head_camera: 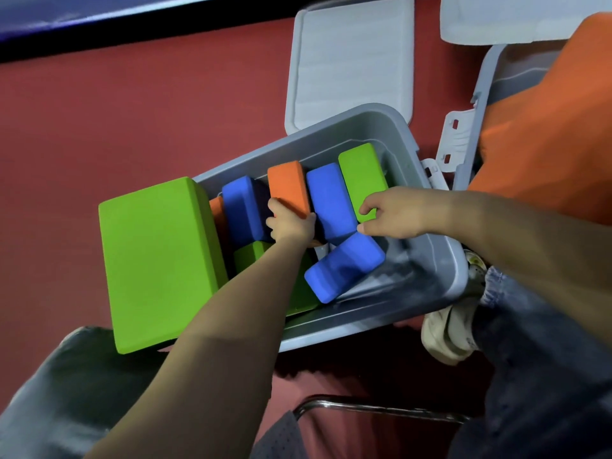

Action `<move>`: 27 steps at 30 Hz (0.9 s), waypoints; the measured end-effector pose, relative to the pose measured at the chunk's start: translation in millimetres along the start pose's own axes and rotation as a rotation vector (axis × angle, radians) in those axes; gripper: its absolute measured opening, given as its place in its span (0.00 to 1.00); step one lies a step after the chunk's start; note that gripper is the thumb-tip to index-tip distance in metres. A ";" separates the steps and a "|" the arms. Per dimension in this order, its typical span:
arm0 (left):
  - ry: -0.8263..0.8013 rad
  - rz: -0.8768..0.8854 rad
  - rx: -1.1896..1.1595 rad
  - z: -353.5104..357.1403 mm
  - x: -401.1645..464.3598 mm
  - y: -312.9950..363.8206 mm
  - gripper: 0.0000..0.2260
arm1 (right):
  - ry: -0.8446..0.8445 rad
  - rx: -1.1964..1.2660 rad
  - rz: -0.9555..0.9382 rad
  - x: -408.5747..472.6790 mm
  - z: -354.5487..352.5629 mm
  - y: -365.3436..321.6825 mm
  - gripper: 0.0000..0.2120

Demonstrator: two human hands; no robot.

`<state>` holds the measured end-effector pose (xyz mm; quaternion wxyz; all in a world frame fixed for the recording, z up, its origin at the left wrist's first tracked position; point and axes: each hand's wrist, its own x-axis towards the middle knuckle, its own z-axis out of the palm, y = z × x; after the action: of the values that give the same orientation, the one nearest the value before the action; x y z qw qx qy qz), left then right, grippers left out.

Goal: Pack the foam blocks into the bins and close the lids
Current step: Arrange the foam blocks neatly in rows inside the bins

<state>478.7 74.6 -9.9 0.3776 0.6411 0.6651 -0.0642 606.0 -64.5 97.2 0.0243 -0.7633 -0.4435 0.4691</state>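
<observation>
A grey bin lies open on the red floor, with several foam blocks standing in it. My left hand grips the near end of an upright orange block. My right hand pinches the near end of a green block at the bin's far right; a blue block stands between the two. Another blue block stands left of the orange one. A third blue block lies tilted near the front. A large green block leans over the bin's left end.
The bin's grey lid lies flat behind it. A second grey bin at the right holds big orange blocks, its lid beyond. My knees and a shoe are near the bin's front edge. A metal chair rail is below.
</observation>
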 end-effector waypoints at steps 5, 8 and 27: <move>-0.058 -0.015 0.035 4.2 5.7 -8.8 0.38 | -0.004 0.004 0.024 5.0 3.1 0.7 0.25; -0.008 0.051 0.147 -6.1 9.2 -13.7 0.35 | 0.006 0.028 0.051 8.6 1.3 3.6 0.25; -0.243 0.102 0.074 39.0 -1.9 30.0 0.39 | 0.228 0.359 0.188 17.4 0.2 23.7 0.33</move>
<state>522.0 55.9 -24.4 0.4342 0.6751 0.5781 -0.1465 624.3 -66.7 74.3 0.1658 -0.8328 -0.2742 0.4514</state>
